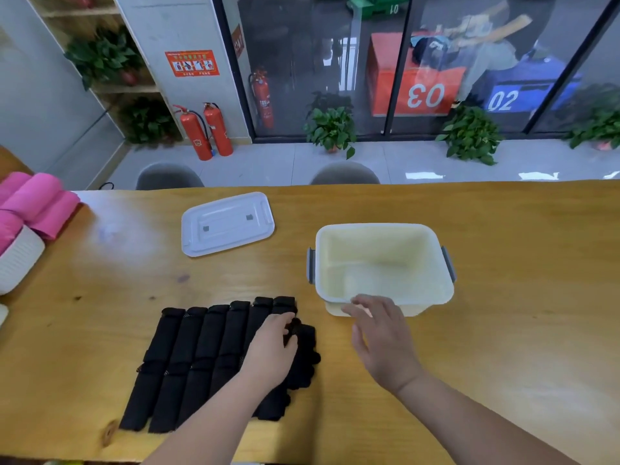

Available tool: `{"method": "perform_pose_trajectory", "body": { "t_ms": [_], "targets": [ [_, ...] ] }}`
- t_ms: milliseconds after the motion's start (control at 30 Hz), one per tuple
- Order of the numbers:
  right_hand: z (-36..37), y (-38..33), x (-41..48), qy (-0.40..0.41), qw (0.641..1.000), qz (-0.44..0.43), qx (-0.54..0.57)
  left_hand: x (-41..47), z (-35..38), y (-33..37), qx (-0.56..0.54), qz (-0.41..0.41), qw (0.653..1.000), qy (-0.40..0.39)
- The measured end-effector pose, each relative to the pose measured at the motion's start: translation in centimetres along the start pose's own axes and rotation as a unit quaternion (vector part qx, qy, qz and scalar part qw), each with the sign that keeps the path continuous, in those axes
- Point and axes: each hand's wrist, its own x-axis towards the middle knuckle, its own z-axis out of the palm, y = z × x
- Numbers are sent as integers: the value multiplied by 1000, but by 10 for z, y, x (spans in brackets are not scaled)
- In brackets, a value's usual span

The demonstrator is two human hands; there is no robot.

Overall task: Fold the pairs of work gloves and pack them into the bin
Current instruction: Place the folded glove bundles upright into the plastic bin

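— What lies past the wooden surface (503, 236)?
— Two grey chair backs (169, 177), then a pale glossy tiled floor (402, 159) and dark-framed glass panels (302, 62).
— And left?
— A grey pillar (174, 28) with red fire extinguishers (196, 135) at its foot, beside wooden shelves (77, 11) of plants. Behind the glass, possibly numbered crates (416, 85); reflections blur them.

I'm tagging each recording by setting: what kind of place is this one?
Probably an office or workplace common room, not a home: a long wooden table faces glass partition walls, with fire extinguishers below a red wall poster and potted plants along the floor.
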Motion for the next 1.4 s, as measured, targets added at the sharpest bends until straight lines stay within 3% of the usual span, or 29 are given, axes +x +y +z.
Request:
{"method": "perform_pose_trajectory", "body": {
  "t_ms": [67, 200, 333, 500, 733, 1000, 1267, 1333, 1400],
  "targets": [
    [13, -14, -5, -101, 994, -16, 36, -7, 4, -7, 19, -19, 999, -19],
    [34, -30, -10, -310, 945, 64, 81, -15, 14, -11, 50, -48, 996, -55],
    [51, -33, -10, -402, 898, 123, 130, -17, 24, -5, 39, -62, 994, -87],
    [57, -29, -13, -392, 871, 231, 185, -17, 35, 9, -21, -99, 991, -87],
    [49, -22, -17, -360, 846, 315, 237, -15, 49, 31, -12, -153, 984, -88],
    [23, -26, -15, -334, 808, 371, 313, -20, 54, 27, -249, -239, 936, -64],
    [0, -53, 11, -235, 833, 348, 361, -41, -20, 33, -436, -187, 872, -118],
    [-6, -65, 20, -226, 823, 340, 395, -45, -41, 34, -451, -162, 867, -136],
    [-15, -74, 31, -226, 785, 342, 464, -44, -58, 34, -465, -142, 862, -143]
  ]
}}
